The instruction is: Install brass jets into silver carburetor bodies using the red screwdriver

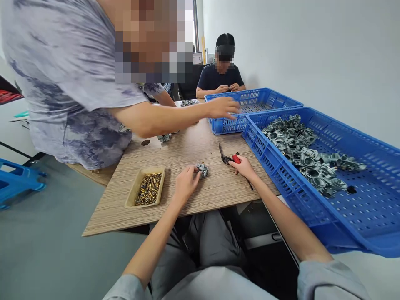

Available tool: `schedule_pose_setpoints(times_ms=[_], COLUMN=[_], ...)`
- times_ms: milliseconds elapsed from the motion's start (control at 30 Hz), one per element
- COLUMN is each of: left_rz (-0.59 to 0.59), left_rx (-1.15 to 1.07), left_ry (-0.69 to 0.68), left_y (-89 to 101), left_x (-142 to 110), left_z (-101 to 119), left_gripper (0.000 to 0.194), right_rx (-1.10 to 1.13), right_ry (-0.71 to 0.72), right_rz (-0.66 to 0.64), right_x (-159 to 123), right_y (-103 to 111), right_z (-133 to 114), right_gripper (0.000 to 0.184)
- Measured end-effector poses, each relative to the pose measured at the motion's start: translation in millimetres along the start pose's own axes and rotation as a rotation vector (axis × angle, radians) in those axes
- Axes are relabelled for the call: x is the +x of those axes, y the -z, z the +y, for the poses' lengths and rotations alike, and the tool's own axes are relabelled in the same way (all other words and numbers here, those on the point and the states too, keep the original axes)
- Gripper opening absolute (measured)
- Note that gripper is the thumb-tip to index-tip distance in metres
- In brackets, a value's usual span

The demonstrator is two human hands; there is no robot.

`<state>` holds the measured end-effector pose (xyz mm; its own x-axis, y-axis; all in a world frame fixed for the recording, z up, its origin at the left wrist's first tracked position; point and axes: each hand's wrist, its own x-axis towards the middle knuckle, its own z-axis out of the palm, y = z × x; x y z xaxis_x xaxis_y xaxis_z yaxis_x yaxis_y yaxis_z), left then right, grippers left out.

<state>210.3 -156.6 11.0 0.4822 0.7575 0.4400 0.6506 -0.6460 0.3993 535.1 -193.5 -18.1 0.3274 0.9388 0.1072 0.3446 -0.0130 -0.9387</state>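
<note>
My left hand point(186, 182) is closed on a small grey metal carburetor body point(203, 170) resting on the wood-grain table point(175, 196). A brass-coloured piece sticks up from its top. To the right, my right hand point(244, 167) has its fingers wrapped round a black-and-red hand tool point(236, 159). A long thin dark part of the tool points away to the upper left, and a dark strip shows below the hand. Left of my left hand stands a cream tray point(128, 203) filled with small brass fittings point(148, 188).
A blue crate point(359, 125) at right holds many carburetor bodies point(308, 160); another blue crate point(215, 125) stands behind it. A person point(78, 75) at left stretches an arm across the table. Another person point(206, 81) sits at the far end. Another metal part point(163, 138) lies near the first person.
</note>
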Motion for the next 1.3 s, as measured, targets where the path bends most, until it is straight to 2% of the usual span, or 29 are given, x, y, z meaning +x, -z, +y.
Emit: schedule_pose_setpoints(times_ms=[167,267,400,567,667,967,1300], left_rz=[-0.025,-0.038,-0.119,-0.127,-0.162,-0.152,-0.143], left_rx=[0.05,0.058,0.101,0.132,0.147,0.143,0.152], left_ry=[-0.042,-0.014,-0.013,0.093,0.078,0.076,0.09], left_y=[0.6,2.3,6.5,9.8,11.2,11.1,14.3], left_x=[0.1,1.3,1.8,0.8,0.8,-1.5,-1.7], left_z=[0.0,2.6,9.8,18.5,21.2,25.2,26.0], left_gripper=[0.011,0.013,0.016,0.021,0.018,0.016,0.015], right_rx=[0.002,0.005,0.009,0.01,0.005,0.0,0.001], right_ry=[0.002,-0.001,0.0,0.006,0.005,-0.001,-0.006], right_rz=[0.01,0.018,0.02,0.014,0.013,0.008,0.012], right_x=[0.1,-0.2,-1.0,-2.1,-0.6,5.1,6.2], right_y=[-0.6,-0.3,1.1,1.5,1.8,2.1,2.0], right_z=[0.5,-0.8,-2.3,-0.6,3.9,16.2,21.3], right_gripper=[0.039,0.04,0.041,0.044,0.046,0.059,0.058])
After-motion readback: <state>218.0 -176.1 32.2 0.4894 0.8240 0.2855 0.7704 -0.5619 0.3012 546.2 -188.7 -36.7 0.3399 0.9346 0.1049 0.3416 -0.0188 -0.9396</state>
